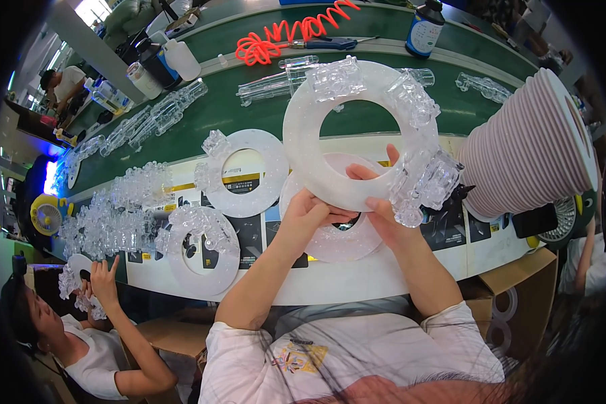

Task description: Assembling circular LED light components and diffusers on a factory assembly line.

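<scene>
A white, speckled flat ring (301,135) is raised above the table, tilted toward me. Clear plastic pieces (337,79) sit along its upper and right side. My left hand (310,214) is closed on its lower left edge. My right hand (392,217) grips the lower right part, with the thumb in front and fingers behind, some showing through the hole. Beneath it lies another pale ring (347,250), partly covered by my hands. To the left, two more white rings, an upper one (259,202) and a lower one (215,277), lie on the table with clear pieces on them.
A large spool of pinkish cord (525,148) stands at right. Clear plastic parts (114,222) are heaped at left, near a co-worker (91,343) handling a similar ring. Behind lie a red coiled hose (259,50), an air gun (330,44) and a dark bottle (424,30).
</scene>
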The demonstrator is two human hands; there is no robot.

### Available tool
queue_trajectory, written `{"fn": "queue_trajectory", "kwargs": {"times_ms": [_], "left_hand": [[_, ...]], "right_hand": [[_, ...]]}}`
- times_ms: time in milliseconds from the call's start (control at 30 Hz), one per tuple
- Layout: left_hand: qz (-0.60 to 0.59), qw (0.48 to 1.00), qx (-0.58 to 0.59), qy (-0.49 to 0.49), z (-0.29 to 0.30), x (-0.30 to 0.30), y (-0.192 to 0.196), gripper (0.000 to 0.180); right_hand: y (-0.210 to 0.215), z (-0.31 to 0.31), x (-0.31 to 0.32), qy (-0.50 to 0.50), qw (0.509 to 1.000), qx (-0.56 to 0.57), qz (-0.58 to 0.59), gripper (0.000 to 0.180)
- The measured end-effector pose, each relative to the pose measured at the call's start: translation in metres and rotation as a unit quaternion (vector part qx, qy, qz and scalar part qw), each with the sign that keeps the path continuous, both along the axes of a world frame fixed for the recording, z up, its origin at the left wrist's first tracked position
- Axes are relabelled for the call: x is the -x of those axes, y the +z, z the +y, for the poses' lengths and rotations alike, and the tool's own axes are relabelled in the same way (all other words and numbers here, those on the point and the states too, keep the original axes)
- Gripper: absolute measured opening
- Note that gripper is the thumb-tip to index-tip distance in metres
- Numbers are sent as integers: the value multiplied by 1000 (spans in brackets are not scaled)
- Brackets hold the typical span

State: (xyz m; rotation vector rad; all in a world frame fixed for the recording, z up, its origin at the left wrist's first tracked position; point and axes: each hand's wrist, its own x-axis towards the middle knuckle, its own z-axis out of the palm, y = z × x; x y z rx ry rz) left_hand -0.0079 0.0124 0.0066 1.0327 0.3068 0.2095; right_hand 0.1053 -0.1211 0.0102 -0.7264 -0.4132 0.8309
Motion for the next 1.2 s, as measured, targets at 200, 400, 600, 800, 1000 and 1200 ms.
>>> {"fn": "queue_trajectory", "kwargs": {"times_ms": [200, 400, 600, 800, 1000, 1200], "left_hand": [[40, 999, 9, 0, 0, -2, 5, 32], [6, 1000, 9, 5, 1, 0, -2, 31], [33, 999, 3, -1, 1, -2, 3, 31], [7, 1000, 13, 0, 3, -1, -4, 30], [26, 999, 20, -1, 2, 0, 0, 30], [19, 1000, -11, -11, 1, -2, 1, 30]], "right_hand": [[2, 0, 2, 3, 1000, 21, 6, 98], [0, 0, 1, 9, 1000, 15, -2, 97], [-1, 0, 1, 7, 1000, 13, -3, 96], [0, 1, 0, 10, 1000, 6, -3, 96], [-1, 0, 2, 9, 1000, 10, 1, 96], [-1, -1, -1, 11, 1000, 10, -3, 97]]}}
